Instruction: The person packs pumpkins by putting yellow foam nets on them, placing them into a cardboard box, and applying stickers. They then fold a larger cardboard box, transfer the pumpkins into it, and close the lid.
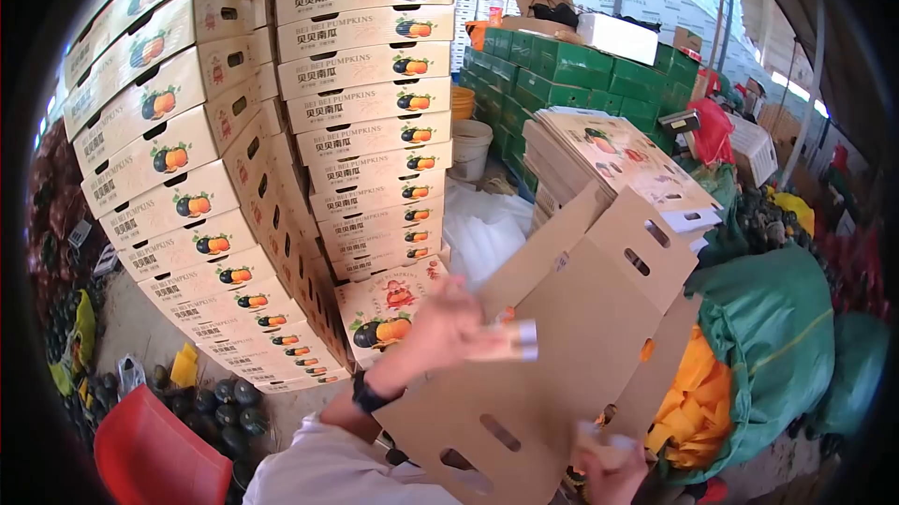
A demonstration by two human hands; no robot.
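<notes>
A partly folded cardboard box (pixel 581 318) lies across my lap, its plain brown inside facing up and oval handle holes cut in its end panels. My left hand (pixel 449 318), with a black band at the wrist, is closed on a small side flap (pixel 510 341) of the box; its fingers are somewhat blurred. Low at the near right corner, my right hand (pixel 611 469) has its fingers curled round another flap of the same box. Part of that hand is cut off by the bottom of the view.
Tall stacks of printed pumpkin boxes (pixel 375 65) rise at left and ahead. Flat box blanks (pixel 618 154) are piled at right, before green cartons (pixel 562 65). A green sack (pixel 768 336) stands near orange wrapping (pixel 693 402). A red chair (pixel 159 449) and dark pumpkins (pixel 225 411) sit lower left.
</notes>
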